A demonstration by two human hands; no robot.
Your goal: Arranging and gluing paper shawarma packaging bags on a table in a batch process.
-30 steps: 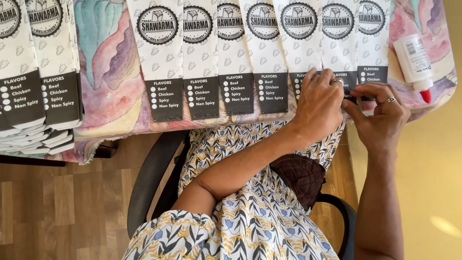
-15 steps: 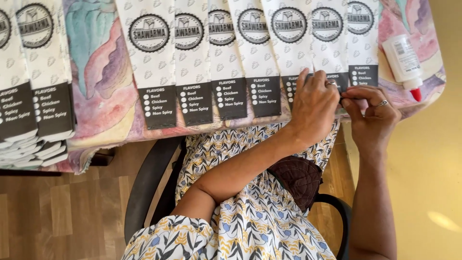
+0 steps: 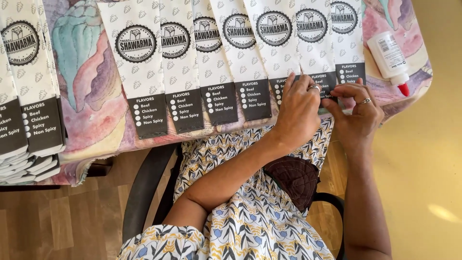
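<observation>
Both hands [image 3: 332,103] unmoved, pinching paper sleeve [image 3: 315,43] edge

- Left hand [image 3: 299,108]: one silver ring.
- Right hand [image 3: 358,115]: one silver ring.
- Short-sleeved patterned cloth dress [image 3: 250,226]: white with blue, yellow, black leaf print.

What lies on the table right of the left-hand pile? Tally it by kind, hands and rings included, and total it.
Paper sleeves in the fanned row: 7
Glue bottle: 1
Hands, left hand and right hand, both at the row's right end: 2
Rings, one on each hand: 2
Total: 12
</observation>
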